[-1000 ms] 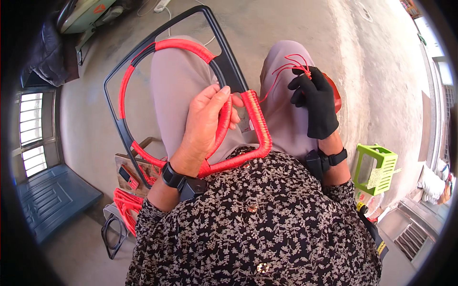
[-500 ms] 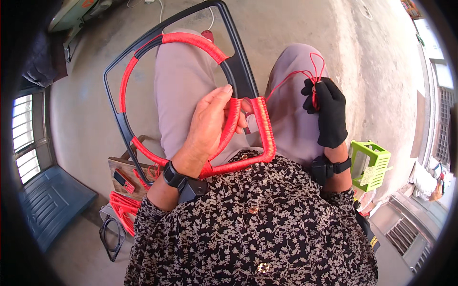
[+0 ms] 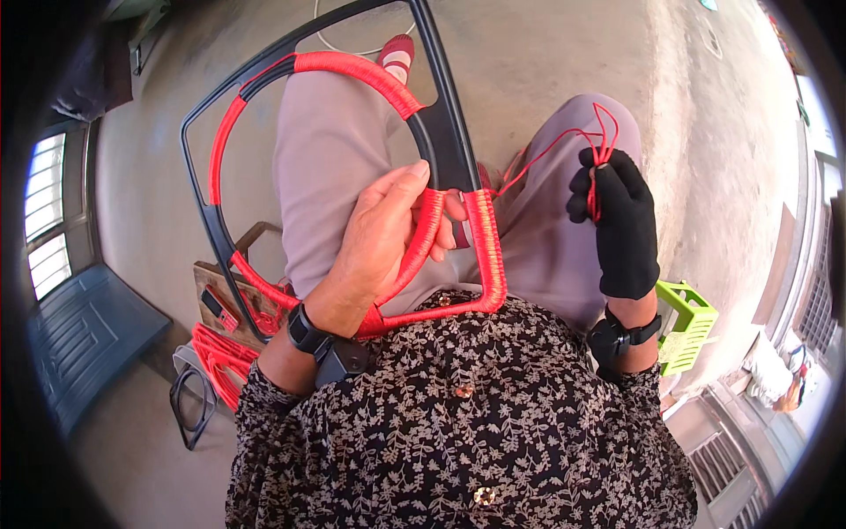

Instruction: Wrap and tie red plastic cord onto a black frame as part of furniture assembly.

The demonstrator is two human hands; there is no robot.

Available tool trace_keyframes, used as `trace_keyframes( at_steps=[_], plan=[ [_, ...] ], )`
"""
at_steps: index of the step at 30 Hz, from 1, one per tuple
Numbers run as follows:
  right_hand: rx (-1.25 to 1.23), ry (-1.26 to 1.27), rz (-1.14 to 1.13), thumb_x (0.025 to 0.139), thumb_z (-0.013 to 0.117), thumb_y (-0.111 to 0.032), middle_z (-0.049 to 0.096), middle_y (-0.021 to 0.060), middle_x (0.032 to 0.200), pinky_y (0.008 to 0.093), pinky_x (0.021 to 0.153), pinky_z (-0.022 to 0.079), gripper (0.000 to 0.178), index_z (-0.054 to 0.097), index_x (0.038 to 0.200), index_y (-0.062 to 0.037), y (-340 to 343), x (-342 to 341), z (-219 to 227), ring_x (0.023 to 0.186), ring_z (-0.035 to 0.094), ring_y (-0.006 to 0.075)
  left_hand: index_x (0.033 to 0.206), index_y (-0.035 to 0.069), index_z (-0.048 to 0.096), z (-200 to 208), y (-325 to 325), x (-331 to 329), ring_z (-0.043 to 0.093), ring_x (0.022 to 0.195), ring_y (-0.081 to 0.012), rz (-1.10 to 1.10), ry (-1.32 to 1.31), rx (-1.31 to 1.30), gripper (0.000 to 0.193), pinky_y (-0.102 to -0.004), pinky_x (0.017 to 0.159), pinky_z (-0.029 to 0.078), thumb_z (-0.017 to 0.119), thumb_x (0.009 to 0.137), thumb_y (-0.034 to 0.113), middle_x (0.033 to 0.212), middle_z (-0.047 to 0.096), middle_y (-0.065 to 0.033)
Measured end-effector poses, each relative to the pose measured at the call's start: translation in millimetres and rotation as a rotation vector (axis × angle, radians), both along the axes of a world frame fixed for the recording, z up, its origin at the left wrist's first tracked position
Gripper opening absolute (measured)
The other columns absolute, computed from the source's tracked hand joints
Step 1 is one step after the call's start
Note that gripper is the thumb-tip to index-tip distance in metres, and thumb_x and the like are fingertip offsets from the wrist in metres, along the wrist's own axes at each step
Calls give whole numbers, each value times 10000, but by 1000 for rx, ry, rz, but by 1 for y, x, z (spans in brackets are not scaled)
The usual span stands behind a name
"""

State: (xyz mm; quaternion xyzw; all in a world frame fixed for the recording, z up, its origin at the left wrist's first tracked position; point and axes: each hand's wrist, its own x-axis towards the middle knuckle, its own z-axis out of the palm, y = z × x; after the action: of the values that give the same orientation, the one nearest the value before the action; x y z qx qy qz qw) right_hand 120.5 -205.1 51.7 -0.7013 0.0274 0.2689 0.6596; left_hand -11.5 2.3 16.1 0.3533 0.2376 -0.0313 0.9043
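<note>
A black frame [image 3: 456, 145] with a round ring inside it rests over my lap, partly wrapped in red cord [image 3: 354, 69]. My bare left hand [image 3: 381, 231] is closed round the wrapped part of the ring, thumb on top and fingertips showing through the gap. In a black glove, my right hand [image 3: 621, 220] pinches a looped bundle of thin red cord [image 3: 602, 154] above my right knee. From that bundle a loose strand runs left to the frame's wrapped corner, where the winding ends against bare black.
A wooden board [image 3: 211, 273] at left carries a red phone [image 3: 220, 309]. Below it are red cord hanks [image 3: 220, 357] and another black frame [image 3: 192, 407]. A blue chair [image 3: 97, 339] stands far left; a green plastic basket [image 3: 687, 326] stands at right.
My gloved right hand has shifted slightly right and down with the cord bundle. The view has tilted a little, and my left hand keeps its hold on the frame.
</note>
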Motion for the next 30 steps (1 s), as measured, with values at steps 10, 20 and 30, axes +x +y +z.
trace_keyframes(
  at_steps=[10, 20, 30],
  plan=[
    [-85, -186, 217, 850, 603, -94, 622, 8, 807, 223, 679, 423, 104, 629, 901, -7, 23, 9, -3, 725, 531, 66, 995, -31, 521, 0, -4, -4, 579, 542, -179, 15, 72, -9, 337, -269, 457, 467, 384, 991, 276, 814, 605, -150],
    [113, 47, 104, 872, 587, -141, 603, 43, 749, 251, 612, 455, 180, 608, 994, -10, 18, 15, -20, 640, 575, 126, 929, -19, 520, 2, -9, -1, 585, 538, -168, 27, 23, -122, 322, -267, 449, 478, 411, 987, 279, 782, 604, -130],
    [82, -20, 223, 857, 593, -119, 626, 67, 771, 260, 612, 472, 177, 613, 969, 16, 30, 0, -1, 639, 583, 135, 954, 7, 518, -10, -8, 1, 617, 612, -169, 1, -3, -41, 241, -277, 537, 513, 469, 968, 242, 824, 633, -121]
  ],
)
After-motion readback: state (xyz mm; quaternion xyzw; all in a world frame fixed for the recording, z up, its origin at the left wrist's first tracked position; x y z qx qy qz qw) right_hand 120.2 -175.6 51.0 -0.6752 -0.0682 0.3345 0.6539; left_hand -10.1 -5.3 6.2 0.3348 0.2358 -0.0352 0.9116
